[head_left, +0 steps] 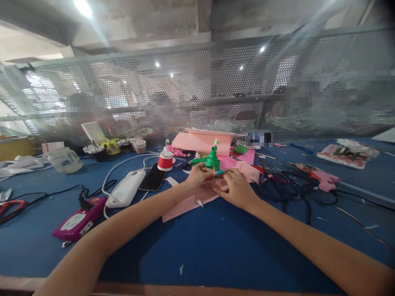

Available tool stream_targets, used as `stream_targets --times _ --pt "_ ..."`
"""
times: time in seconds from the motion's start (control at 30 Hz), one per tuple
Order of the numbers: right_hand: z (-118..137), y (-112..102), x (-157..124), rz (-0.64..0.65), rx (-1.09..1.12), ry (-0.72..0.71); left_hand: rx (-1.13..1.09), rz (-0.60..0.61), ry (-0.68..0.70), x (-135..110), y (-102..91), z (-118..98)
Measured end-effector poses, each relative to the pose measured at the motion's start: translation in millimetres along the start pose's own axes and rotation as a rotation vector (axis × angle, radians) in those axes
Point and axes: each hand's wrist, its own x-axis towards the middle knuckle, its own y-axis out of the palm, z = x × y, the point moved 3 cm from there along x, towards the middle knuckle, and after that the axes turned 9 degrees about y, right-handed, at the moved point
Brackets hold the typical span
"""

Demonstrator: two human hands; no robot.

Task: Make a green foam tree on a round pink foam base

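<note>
My left hand and my right hand meet over pink paper. Between their fingertips is a small blue strip, pinched from both sides; its material is too small to make out. Just behind the fingers stands a green spiral paper cone, with a pale curl on its top. Loose white scraps lie on the pink paper near my wrists.
Left are a red-and-white cup, black phone, white power strip and magenta socket box with cords. Right are dark-blue-handled scissors and a pink glue gun. A perforated metal screen stands behind.
</note>
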Motion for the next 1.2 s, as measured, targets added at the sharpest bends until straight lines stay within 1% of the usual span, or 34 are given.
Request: stream_targets --times 0.13,0.27,0.4,0.47,0.6,0.7,0.83,1.0,1.1,1.2 --pt "-6 -6 2 0.09 -0.067 0.023 0.057 -0.008 0.036 3 1.8 4" --pt "-18 -9 1 0.069 -0.036 0.092 0.079 0.021 0.093 8 1.7 5" --pt "-28 0 2 0.129 0.176 0.157 0.052 0.021 0.085 15 2.2 9" --pt "-30 7 3 0.149 0.254 0.176 0.03 0.045 0.087 18 3.0 12" --pt "-31 17 7 0.16 0.3 0.206 0.029 0.103 0.063 19 2.8 17" --pt "-32 21 8 0.177 0.313 0.224 0.067 0.115 0.055 18 0.8 18" --pt "-33 19 6 0.203 0.312 0.226 0.115 0.153 0.056 17 -0.9 17" --pt "-31 7 3 0.205 0.294 0.199 0.115 0.208 0.117 15 -1.7 15" --pt "-30 5 3 0.203 0.287 0.182 0.101 0.207 0.1 14 -0.9 14" --pt "-29 9 3 0.217 0.29 0.175 0.094 0.164 0.095 13 -0.3 12"
